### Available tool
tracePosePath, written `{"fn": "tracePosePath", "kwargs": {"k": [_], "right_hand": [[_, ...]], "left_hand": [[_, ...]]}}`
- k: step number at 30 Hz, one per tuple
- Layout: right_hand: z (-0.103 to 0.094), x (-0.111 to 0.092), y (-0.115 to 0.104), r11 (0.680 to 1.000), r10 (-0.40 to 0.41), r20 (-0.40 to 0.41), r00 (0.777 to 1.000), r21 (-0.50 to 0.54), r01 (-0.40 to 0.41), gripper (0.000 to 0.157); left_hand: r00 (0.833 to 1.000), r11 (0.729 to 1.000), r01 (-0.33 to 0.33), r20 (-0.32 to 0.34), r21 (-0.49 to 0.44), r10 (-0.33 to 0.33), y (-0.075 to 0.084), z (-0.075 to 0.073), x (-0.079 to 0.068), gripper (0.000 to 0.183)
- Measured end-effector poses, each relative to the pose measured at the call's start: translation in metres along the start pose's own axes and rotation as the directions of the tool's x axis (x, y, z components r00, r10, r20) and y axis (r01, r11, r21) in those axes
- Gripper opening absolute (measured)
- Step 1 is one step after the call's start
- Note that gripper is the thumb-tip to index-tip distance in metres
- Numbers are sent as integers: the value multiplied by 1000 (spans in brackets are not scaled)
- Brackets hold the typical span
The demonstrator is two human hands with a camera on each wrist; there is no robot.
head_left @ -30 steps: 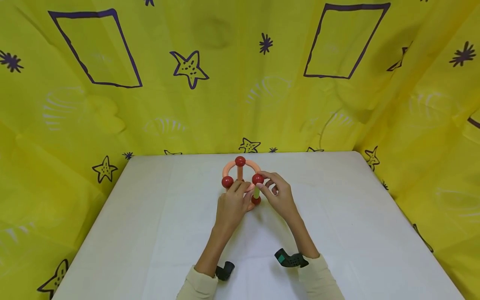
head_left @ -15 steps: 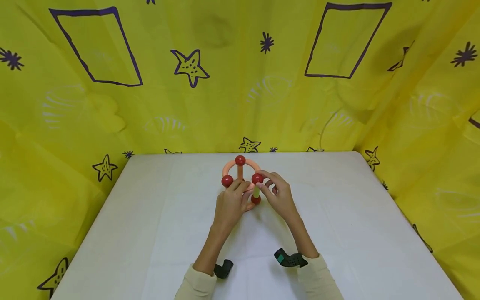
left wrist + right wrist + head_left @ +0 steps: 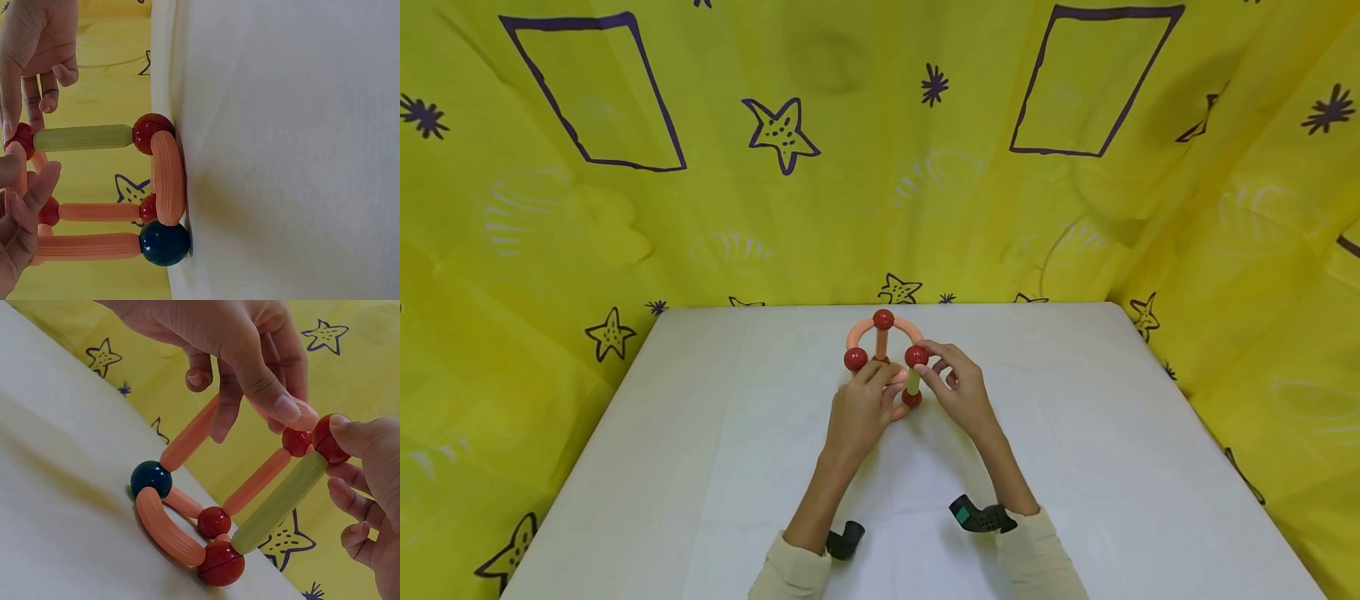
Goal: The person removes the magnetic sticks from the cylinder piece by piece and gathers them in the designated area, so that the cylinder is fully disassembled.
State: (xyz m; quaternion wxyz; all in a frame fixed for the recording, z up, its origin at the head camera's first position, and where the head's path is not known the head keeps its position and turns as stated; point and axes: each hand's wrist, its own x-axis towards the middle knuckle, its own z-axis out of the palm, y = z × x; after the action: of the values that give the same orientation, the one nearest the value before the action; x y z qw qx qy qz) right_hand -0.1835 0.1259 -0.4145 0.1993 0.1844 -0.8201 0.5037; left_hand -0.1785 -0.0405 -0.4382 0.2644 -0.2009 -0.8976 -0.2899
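Observation:
A frame of balls and ribbed rods stands on the table near its back edge. My left hand (image 3: pixel 859 412) pinches a curved orange rod (image 3: pixel 304 414) of its upper ring, between thumb and fingers. With thumb and index finger, my right hand (image 3: pixel 961 398) holds the red ball (image 3: pixel 916 357) at the upper right corner. Below that ball runs a straight yellow-green rod (image 3: pixel 281 503), down to a lower red ball (image 3: pixel 220 564). From there a curved orange rod (image 3: pixel 169 178) leads to a dark blue ball (image 3: pixel 164 241) at the base. Straight orange rods (image 3: pixel 100 212) form other uprights.
A white-covered table (image 3: pixel 760 467) lies under the frame. Yellow curtain cloth (image 3: pixel 865 208) with stars and dark outlines hangs behind and at both sides. Black wrist devices (image 3: pixel 981 515) sit on both forearms, beside the light sleeves (image 3: pixel 1041 550).

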Motion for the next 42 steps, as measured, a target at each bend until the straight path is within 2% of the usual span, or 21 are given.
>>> {"fn": "tracePosePath", "kwargs": {"k": [4, 9, 15, 27, 35, 42], "right_hand": [[0, 0, 0, 1000, 9, 10, 1000, 6, -9, 35], [-1, 0, 0, 1000, 19, 14, 1000, 24, -19, 35], [-1, 0, 1, 999, 23, 25, 999, 32, -24, 35], [0, 0, 4, 997, 14, 35, 999, 75, -17, 35], [1, 0, 4, 997, 17, 35, 999, 77, -20, 35], [1, -2, 4, 996, 32, 41, 999, 80, -35, 35]], "left_hand": [[1000, 997, -28, 2, 75, 28, -1, 0, 1, 26], [996, 987, -88, 16, 131, 87, -4, -2, 2, 27], [991, 974, -131, 48, 186, 124, -7, -4, 3, 29], [971, 928, -233, 115, 292, 207, -16, -3, 3, 21], [955, 913, -297, 110, 278, 277, -22, -5, 0, 29], [947, 905, -321, 120, 277, 299, -26, -4, -4, 21]]}}
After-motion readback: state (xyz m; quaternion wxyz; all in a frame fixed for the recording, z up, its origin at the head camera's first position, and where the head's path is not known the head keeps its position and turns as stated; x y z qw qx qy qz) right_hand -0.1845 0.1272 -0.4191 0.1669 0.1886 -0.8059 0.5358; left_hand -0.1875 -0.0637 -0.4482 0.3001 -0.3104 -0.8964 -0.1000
